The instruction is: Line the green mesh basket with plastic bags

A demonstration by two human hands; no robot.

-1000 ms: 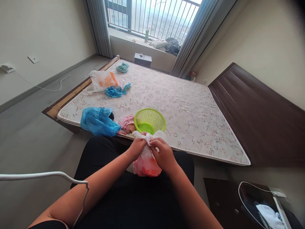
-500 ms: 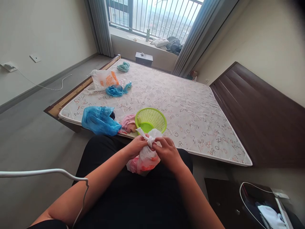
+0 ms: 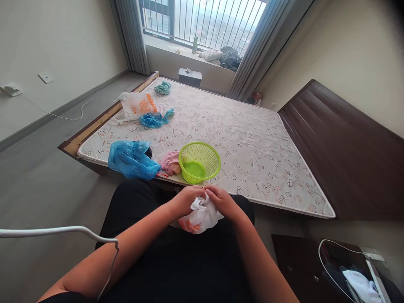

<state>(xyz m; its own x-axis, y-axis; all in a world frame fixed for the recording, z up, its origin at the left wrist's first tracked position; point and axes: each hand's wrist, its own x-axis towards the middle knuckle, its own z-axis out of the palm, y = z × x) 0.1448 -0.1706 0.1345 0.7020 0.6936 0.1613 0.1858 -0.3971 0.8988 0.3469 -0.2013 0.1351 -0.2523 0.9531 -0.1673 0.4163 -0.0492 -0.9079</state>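
Observation:
A white plastic bag (image 3: 205, 218) with red-orange print rests on my lap, its top gathered and twisted. My left hand (image 3: 188, 200) is closed on the bag's gathered top from the left side. From the right, my right hand (image 3: 221, 201) pinches the same top, its fingertips meeting those of the left. The exact grip of the fingertips is partly hidden. Just beyond the hands, a lime-green plastic basket (image 3: 212, 158) stands on the mattress edge. Against its left side lies a crumpled pink cloth (image 3: 170, 162).
On the mattress (image 3: 246, 139) lie a blue plastic bag (image 3: 131, 159), a smaller blue bag (image 3: 153, 120), a white bag with orange print (image 3: 134, 105) and a teal bundle (image 3: 163, 88). A white cable (image 3: 57, 231) crosses my left arm. A dark nightstand (image 3: 293, 256) stands at right.
The plastic bag has turned and sits lower, its white side now facing up. Both hands have moved slightly down and closer together at its top, uncovering more of the basket.

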